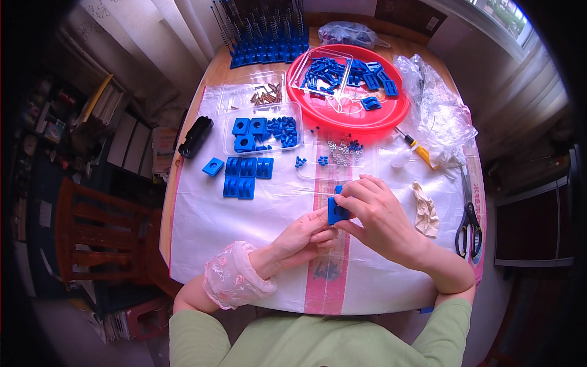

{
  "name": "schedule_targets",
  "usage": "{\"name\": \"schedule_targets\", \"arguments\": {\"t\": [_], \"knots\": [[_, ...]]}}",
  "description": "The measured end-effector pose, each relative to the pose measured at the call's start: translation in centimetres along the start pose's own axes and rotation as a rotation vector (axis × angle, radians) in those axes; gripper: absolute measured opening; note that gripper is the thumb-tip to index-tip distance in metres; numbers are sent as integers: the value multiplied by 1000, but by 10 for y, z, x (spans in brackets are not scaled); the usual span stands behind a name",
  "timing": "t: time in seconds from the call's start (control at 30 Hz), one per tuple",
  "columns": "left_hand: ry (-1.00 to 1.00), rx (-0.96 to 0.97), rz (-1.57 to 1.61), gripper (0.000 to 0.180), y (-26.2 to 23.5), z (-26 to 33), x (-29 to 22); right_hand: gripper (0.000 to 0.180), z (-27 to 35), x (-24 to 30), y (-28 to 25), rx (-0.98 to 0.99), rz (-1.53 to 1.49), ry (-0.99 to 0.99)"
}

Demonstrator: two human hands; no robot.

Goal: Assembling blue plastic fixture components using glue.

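Both my hands meet over the middle of the table on a blue plastic block with a round hole. My left hand grips it from the left and below, fingers curled. From the right, my right hand pinches its upper part; whatever lies under those fingertips is hidden. Left of my hands, several matching blue blocks sit in two rows, with a single holed block beside them. Beyond my hands are small groups of blue pieces and a scatter of white nuts or rings.
A clear box holds blue blocks and small parts; another tray holds brass-coloured pins. Behind stand a red basin of blue parts and a spring-topped rack. Scissors, a yellow-handled screwdriver, crumpled cloth and plastic bags lie right.
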State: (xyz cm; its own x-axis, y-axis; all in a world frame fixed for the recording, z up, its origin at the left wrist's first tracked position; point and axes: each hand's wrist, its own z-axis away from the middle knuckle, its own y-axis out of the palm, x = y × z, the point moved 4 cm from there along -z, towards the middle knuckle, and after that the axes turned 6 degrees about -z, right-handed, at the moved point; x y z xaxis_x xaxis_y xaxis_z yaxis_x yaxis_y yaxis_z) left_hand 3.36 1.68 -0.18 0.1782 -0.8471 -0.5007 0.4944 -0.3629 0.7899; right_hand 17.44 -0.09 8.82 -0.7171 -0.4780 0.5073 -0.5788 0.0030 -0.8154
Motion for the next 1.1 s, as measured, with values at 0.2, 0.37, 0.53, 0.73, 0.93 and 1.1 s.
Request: {"name": "schedule_targets", "arguments": {"t": [0.2, 0.37, 0.53, 0.73, 0.93, 1.1], "knots": [[2, 19, 13, 21, -2, -1, 1, 40, 1, 0, 1, 1, -5, 23], [0, 19, 6, 21, -2, -1, 1, 41, 0, 1, 0, 6, -7, 23], [6, 34, 11, 21, -5, -1, 2, 40, 0, 0, 1, 4, 5, 19], [3, 65, -20, 22, -4, -1, 1, 39, 0, -2, -1, -12, 2, -41], [48, 70, -17, 27, -10, -2, 3, 42, 0, 1, -6, -26, -27, -63], [84, -31, -52, 29, -7, -2, -1, 44, 1, 1, -7, -27, -48, -63]]}}
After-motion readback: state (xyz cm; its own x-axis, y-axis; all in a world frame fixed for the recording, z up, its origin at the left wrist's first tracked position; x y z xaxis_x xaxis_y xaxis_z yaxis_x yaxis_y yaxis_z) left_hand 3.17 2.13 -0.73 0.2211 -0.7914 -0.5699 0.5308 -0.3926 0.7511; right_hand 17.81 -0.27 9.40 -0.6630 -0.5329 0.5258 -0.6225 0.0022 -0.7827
